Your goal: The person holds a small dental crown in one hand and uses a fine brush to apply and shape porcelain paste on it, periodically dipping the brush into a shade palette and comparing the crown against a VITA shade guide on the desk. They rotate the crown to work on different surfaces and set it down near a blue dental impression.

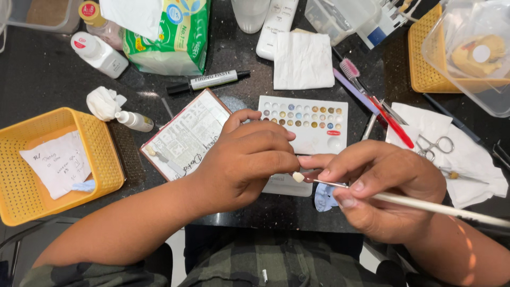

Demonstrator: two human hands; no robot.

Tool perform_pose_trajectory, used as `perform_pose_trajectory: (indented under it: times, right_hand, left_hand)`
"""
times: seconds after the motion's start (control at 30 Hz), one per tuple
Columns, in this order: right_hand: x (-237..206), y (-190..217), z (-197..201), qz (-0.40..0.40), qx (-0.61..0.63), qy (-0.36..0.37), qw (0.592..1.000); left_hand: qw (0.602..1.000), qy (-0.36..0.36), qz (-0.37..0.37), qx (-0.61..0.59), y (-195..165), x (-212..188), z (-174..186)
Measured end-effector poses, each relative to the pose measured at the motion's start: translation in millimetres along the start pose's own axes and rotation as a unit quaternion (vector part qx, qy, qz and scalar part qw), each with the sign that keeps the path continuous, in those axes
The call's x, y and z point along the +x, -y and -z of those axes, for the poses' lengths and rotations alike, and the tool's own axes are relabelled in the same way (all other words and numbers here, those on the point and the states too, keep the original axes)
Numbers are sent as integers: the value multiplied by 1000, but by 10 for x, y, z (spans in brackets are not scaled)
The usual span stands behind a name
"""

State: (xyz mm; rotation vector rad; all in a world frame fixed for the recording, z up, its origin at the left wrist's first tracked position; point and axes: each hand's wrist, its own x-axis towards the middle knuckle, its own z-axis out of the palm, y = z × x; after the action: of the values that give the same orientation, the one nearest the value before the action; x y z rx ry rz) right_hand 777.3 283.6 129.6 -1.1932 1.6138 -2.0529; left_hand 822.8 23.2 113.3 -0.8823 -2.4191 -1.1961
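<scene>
- The left hand (pixel 247 162) is clenched over the middle of the dark bench (pixel 42 74), its fingertips pinching a small cream tooth-shaped piece (pixel 298 176) that shows just past the thumb.
- The right hand (pixel 380 186) has its grip closed on a thin white-handled brush (pixel 425 204); the handle runs off to the right edge, and the fine tip meets the cream piece between the two hands.
- Right behind the hands lies a white palette (pixel 304 125) with rows of small coloured wells; the left knuckles cover its near left corner.
- A flat card with a dark red edge (pixel 186 135) lies tilted under the left hand, partly hidden by it; a small pale piece rests on its left end.
- A bit of pale blue material (pixel 323 195) peeks out below the right thumb.
- To the left stands a yellow mesh basket (pixel 16 196) holding a handwritten slip of paper (pixel 56 162); near it are a crumpled tissue (pixel 103 102) and a small white dropper bottle (pixel 135 121).
- Farther back lie a black marker (pixel 207 81), a green packet (pixel 175 37), a white bottle with a red cap mark (pixel 101 53) and a folded white tissue (pixel 303 59).
- On the right, a pink-bristled brush (pixel 353 74), a red-handled tool (pixel 393 122) and small scissors (pixel 435 144) rest on and beside white paper towel (pixel 473 159).
- A second yellow basket (pixel 422 58) sits at the far right, overlapped by a clear plastic tub (pixel 478 58).
</scene>
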Motion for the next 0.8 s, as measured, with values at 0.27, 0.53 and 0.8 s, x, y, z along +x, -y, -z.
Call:
perform_pose_trajectory:
  times: [0.27, 0.53, 0.8]
  right_hand:
    - [2, 38, -38, -19, -63, 18, 998]
    - [-35, 72, -36, -19, -82, 36, 996]
    - [-35, 84, -13, -9, -102, 74, 992]
  left_hand:
    - [1000, 18, 11, -14, 34, -38, -25]
    - [1000, 13, 5, -16, -22, -22, -10]
    - [999, 12, 15, -32, -40, -45, -23]
